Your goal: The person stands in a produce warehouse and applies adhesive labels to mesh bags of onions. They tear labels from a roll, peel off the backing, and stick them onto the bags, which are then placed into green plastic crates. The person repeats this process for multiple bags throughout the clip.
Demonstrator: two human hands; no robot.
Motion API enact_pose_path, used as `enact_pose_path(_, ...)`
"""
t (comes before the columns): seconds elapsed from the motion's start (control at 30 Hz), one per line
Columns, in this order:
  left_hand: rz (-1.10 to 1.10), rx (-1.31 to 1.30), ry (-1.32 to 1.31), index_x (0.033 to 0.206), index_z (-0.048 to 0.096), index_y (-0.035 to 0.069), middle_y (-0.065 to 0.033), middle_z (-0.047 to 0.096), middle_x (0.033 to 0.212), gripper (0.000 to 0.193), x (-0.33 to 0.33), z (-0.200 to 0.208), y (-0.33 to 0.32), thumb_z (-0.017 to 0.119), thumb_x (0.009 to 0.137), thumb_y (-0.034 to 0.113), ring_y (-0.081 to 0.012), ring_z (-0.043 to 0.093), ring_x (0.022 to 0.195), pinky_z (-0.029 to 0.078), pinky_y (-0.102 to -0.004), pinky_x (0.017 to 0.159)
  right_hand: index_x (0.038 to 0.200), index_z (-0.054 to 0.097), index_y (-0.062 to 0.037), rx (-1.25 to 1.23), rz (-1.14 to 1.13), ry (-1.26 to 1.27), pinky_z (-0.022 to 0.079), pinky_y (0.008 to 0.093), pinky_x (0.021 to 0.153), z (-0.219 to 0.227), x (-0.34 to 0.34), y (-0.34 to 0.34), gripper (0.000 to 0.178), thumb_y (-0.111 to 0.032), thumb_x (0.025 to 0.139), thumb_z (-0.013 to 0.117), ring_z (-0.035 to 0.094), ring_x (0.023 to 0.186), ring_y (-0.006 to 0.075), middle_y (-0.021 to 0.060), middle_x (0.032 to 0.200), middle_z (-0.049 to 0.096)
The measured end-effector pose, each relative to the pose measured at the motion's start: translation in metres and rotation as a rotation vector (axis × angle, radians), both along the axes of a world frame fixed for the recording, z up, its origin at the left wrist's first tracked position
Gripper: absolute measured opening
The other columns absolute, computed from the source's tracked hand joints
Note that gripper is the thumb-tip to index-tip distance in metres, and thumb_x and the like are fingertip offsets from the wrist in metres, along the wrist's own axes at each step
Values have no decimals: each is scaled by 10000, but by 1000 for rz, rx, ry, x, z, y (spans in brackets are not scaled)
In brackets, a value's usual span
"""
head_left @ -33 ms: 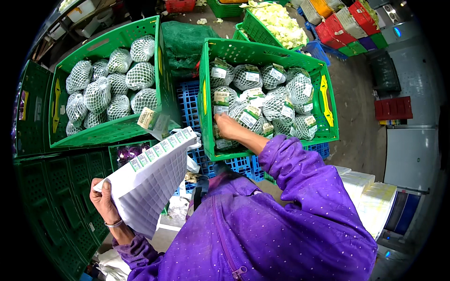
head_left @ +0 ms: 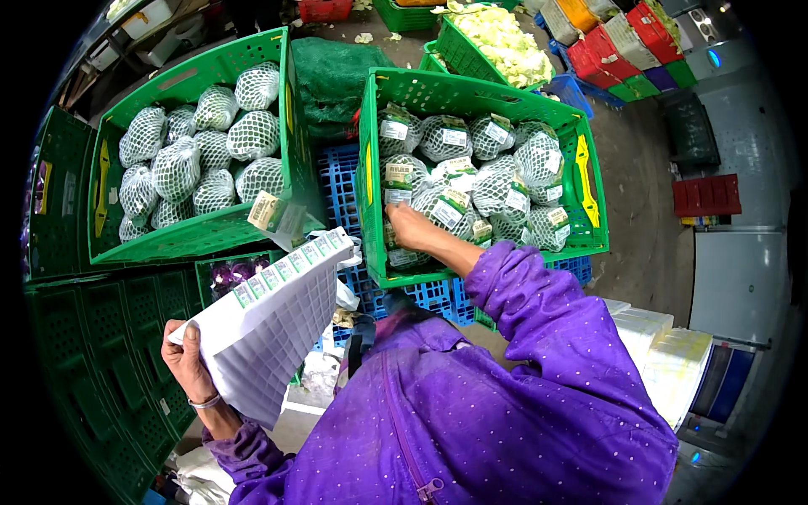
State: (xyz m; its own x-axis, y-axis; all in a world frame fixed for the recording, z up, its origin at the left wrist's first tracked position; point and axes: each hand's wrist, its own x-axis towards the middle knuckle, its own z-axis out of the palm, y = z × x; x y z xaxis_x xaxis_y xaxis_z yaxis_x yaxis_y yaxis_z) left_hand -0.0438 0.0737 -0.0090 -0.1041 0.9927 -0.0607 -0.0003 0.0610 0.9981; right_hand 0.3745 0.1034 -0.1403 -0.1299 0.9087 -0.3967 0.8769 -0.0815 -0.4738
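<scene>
My left hand (head_left: 187,362) is closed on the edge of a bent white sticker sheet (head_left: 278,337); a row of small green-and-white labels runs along its upper edge. Inside the right green crate (head_left: 480,91), my right hand (head_left: 409,227) bends its fingers down against a labelled, netted round vegetable (head_left: 402,257) at the near left corner. Its fingertips are hidden, so what they pinch cannot be made out. Around it lie several more vegetables in white foam netting (head_left: 497,189), with printed labels on them. A clear bag with a printed card (head_left: 276,217) is just beyond the sheet.
The left green crate (head_left: 189,231) holds several netted vegetables, with no labels visible. Blue pallets (head_left: 341,181) show between the crates. A dark green sack (head_left: 337,76) sits behind. Farther back stands a crate of pale leaves (head_left: 505,42). Stacked green crates (head_left: 109,345) line my left side.
</scene>
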Motion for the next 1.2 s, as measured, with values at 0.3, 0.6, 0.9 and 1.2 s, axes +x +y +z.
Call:
enact_pose_path(0.3,43,-10,18,767,524,50,59,468,686,218,-13,1,-15,675,845,186,-26,363,618,290,-189,574,935,524,64,-24,-37,82,434,449,839,14,21,-1,246,72,691,492,515,981,437,285,983,534)
enact_pose_path(0.6,-31,20,35,733,532,57,68,456,658,249,12,22,-7,718,797,210,-27,365,603,282,-194,552,944,621,37,37,-8,165,470,408,828,25,12,-18,254,26,713,517,558,958,392,236,974,575)
enact_pose_path(0.9,-220,96,80,736,557,47,71,477,643,234,59,67,26,735,772,195,-17,368,594,273,-188,540,1069,561,-15,189,334,697,468,357,768,180,-21,-8,412,-297,787,666,611,869,280,155,967,605)
enact_pose_path(1.2,-687,626,970,1108,595,93,-107,620,1076,432,161,76,65,737,717,209,-247,545,1098,325,-439,979,798,544,3,6,165,580,391,361,555,184,18,-13,219,-177,750,661,488,571,238,144,642,521)
